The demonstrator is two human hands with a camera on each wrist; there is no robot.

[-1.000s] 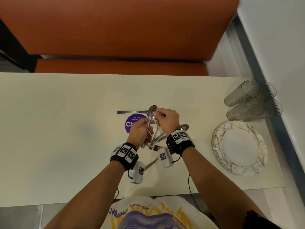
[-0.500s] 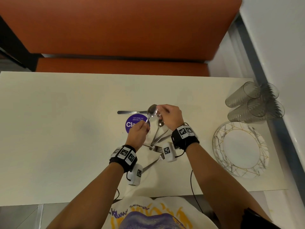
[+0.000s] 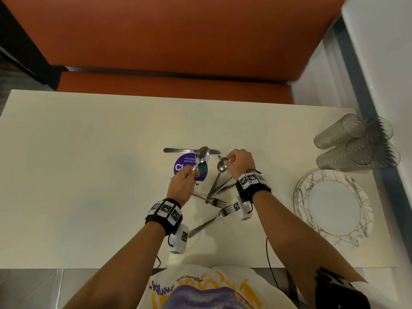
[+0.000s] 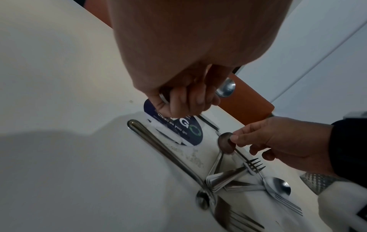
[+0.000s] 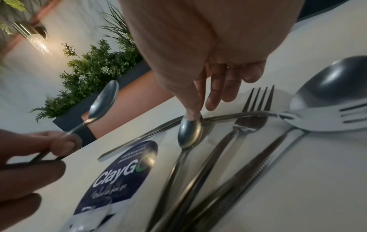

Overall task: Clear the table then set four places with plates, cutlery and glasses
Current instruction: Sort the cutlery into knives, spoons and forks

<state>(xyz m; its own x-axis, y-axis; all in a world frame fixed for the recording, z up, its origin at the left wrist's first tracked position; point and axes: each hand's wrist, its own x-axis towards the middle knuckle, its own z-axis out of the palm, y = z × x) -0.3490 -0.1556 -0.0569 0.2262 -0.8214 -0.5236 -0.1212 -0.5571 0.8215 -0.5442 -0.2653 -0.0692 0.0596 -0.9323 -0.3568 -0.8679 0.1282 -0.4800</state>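
Observation:
My left hand (image 3: 191,171) grips the handle of a steel spoon (image 3: 201,155) and holds it bowl-up above the purple sticker (image 3: 181,167). In the right wrist view this spoon (image 5: 103,100) stands clear of the table. My right hand (image 3: 227,160) pinches the bowl of a second spoon (image 3: 222,165), whose handle still lies in the cutlery pile (image 3: 217,192) of forks, knives and spoons. The fingertips (image 5: 193,115) press on that spoon (image 5: 189,133). A stack of plates (image 3: 332,206) and several glasses (image 3: 356,143) lying on their sides sit at the right end of the white table (image 3: 66,175).
One knife (image 3: 178,150) lies alone just beyond the sticker. A fork (image 3: 214,216) lies near my left wrist. An orange bench (image 3: 178,41) runs along the far side of the table. A wall borders the right end, behind the glasses.
Both hands were together on one spoon. The left hand has drawn that spoon off to the left, and the right hand has let go and taken the bowl of a second spoon.

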